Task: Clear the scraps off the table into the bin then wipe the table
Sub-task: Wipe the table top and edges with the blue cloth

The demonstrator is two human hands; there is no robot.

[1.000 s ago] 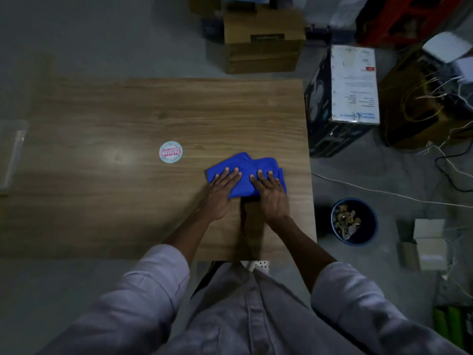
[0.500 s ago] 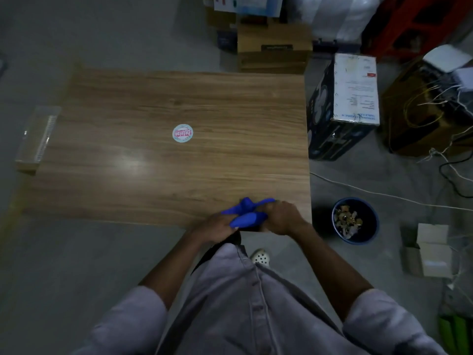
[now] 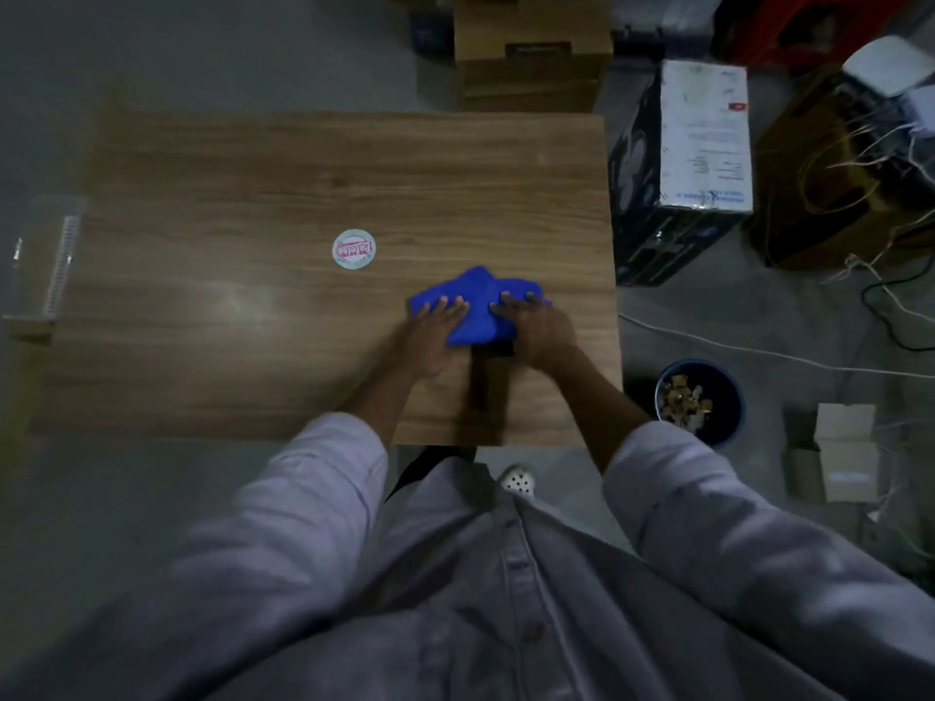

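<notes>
A blue cloth (image 3: 478, 308) lies bunched on the right half of the wooden table (image 3: 253, 194). My left hand (image 3: 432, 333) presses on its left part with straight fingers. My right hand (image 3: 539, 328) presses flat on its right part. On the floor to the right of the table stands a dark blue bin (image 3: 700, 402) with brownish scraps inside. A round sticker (image 3: 354, 249) with pink print sits on the tabletop just left of and beyond the cloth.
A clear plastic container (image 3: 43, 255) sits at the table's left edge. Cardboard boxes (image 3: 531, 48) stand behind the table, a printed carton (image 3: 683, 169) to its right, with cables and a small open box (image 3: 835, 452) on the floor.
Half a second ago both hands held the cloth bunched at the near table edge. Now the cloth lies further in on the table, and both hands press it flat.
</notes>
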